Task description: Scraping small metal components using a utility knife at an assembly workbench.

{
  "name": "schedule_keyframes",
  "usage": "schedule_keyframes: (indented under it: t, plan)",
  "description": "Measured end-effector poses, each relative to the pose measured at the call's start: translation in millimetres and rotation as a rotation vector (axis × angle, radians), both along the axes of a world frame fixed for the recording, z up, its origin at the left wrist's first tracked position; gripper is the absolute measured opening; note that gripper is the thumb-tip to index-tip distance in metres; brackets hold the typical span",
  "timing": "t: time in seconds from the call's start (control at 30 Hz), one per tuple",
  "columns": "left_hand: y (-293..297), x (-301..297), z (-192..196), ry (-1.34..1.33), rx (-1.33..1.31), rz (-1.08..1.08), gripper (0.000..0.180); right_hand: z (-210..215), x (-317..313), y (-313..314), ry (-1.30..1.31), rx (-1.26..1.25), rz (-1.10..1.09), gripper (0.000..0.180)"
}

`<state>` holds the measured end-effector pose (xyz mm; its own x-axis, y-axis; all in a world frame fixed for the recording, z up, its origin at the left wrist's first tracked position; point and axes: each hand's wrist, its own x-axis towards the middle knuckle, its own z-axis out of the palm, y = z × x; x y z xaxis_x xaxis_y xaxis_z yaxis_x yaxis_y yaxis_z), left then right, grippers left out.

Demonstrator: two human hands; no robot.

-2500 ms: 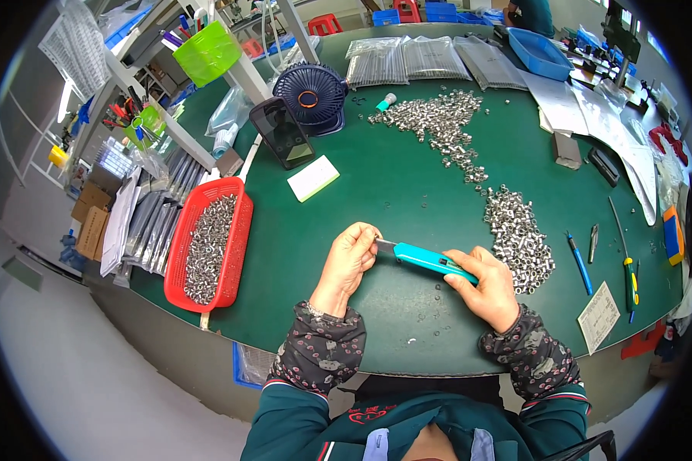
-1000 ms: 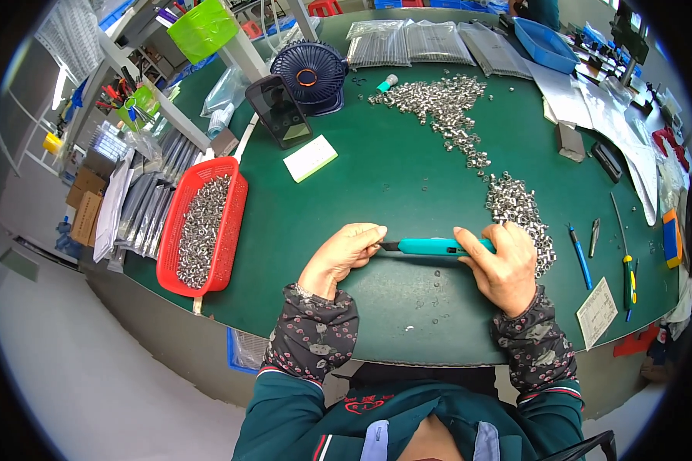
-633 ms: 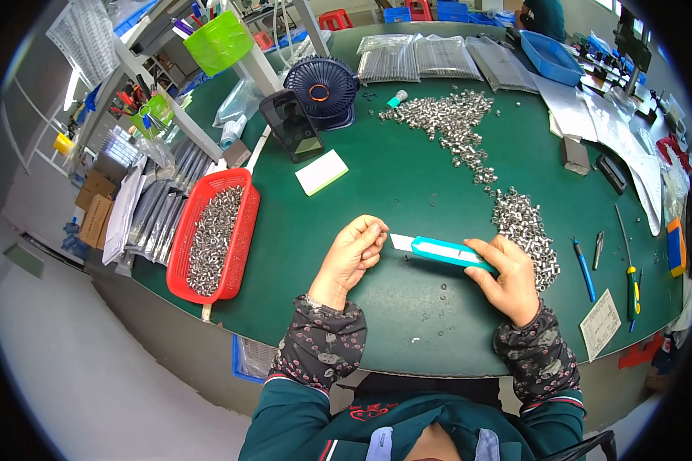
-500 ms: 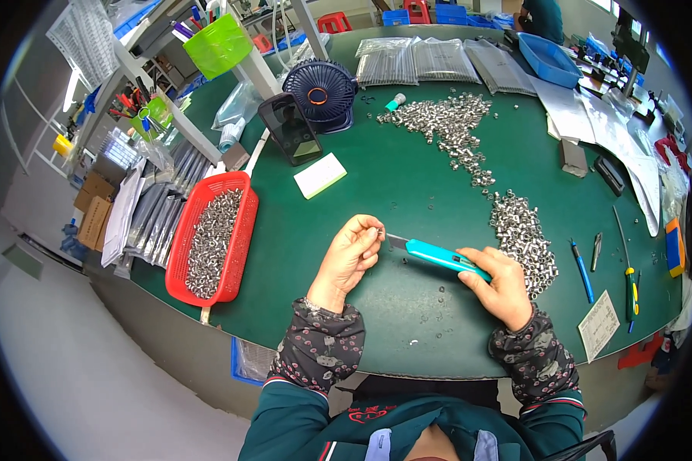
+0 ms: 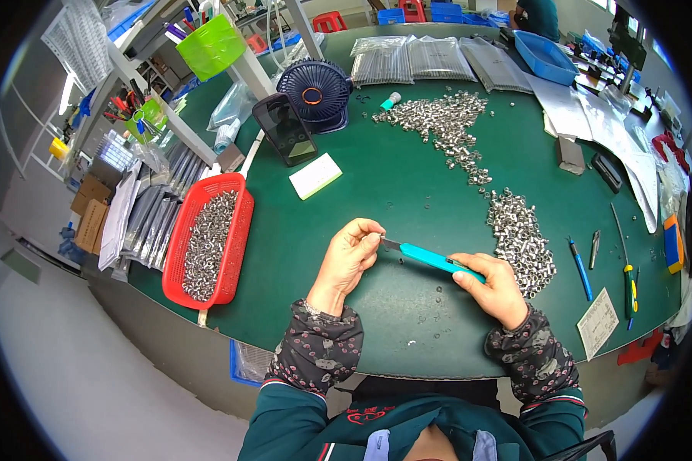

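Observation:
My right hand (image 5: 490,286) grips a turquoise utility knife (image 5: 432,257), its blade pointing left. The blade tip meets the fingertips of my left hand (image 5: 349,255), which pinch a tiny metal ring-like part (image 5: 381,237), mostly hidden by the fingers. Just right of the knife lies a pile of small silver metal sleeves (image 5: 520,244). A second, wider heap of the same parts (image 5: 441,123) spreads farther back. Tiny dark rings (image 5: 438,313) are scattered on the green table below the knife.
At left stands a red basket (image 5: 244,230) full of metal parts. Behind it are a phone (image 5: 284,129), a dark fan (image 5: 314,94) and a white pad (image 5: 315,176). On the right lie a blue pen (image 5: 580,269), a screwdriver (image 5: 630,292) and a paper slip (image 5: 598,324). A blue tray (image 5: 546,58) sits far right.
The knife blade has come closer to my left fingertips and now touches there. My right hand has shifted slightly left; the left hand keeps its pinch. The whole view has shifted slightly.

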<state>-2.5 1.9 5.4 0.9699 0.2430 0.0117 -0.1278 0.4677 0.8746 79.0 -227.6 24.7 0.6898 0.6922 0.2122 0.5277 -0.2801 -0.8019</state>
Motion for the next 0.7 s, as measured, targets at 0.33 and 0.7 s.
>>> schedule_keyframes:
  t: [0.33, 0.7]
  plan:
    - [-2.2, 0.9, -1.4, 0.042, 0.003, 0.016, 0.012, 6.5, -6.6, 1.1, -0.342, -0.061, -0.155, 0.025]
    - [0.2, -0.1, -1.1, 0.131, -0.026, 0.032, 0.013, 8.0, -4.0, 4.3, -0.614, 0.027, -0.212, 0.035]
